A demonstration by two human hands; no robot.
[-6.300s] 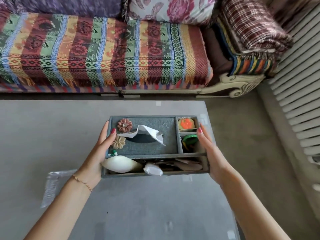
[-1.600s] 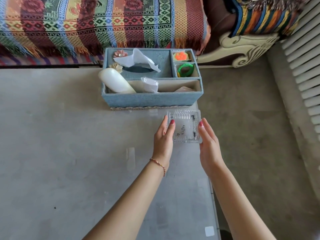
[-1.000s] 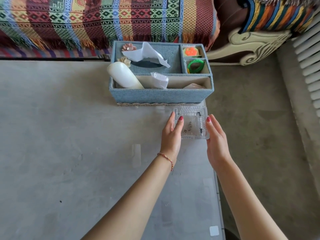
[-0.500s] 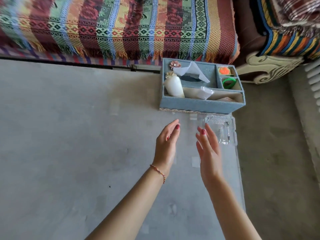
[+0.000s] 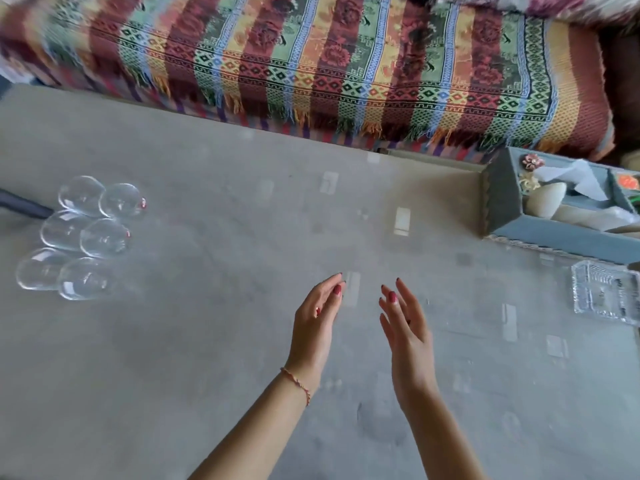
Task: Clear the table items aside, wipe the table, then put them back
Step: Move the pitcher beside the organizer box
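My left hand (image 5: 317, 320) and my right hand (image 5: 405, 327) hover side by side over the middle of the glass table (image 5: 214, 358), both open and holding nothing. At the far right of the table stands a grey-blue tissue organiser box (image 5: 554, 233) with a white tissue, a cream bottle and small items inside. In front of it lies a clear glass ashtray (image 5: 606, 292). At the left edge, several clear drinking glasses (image 5: 83, 237) stand in a tight cluster.
A sofa with a striped patterned throw (image 5: 329, 64) runs along the table's far side. A dark handle-like object (image 5: 24, 207) pokes in beside the glasses at the left edge.
My hands let go of the ashtray beside the box and drew back to the left. The view swung left, bringing the glasses into sight.
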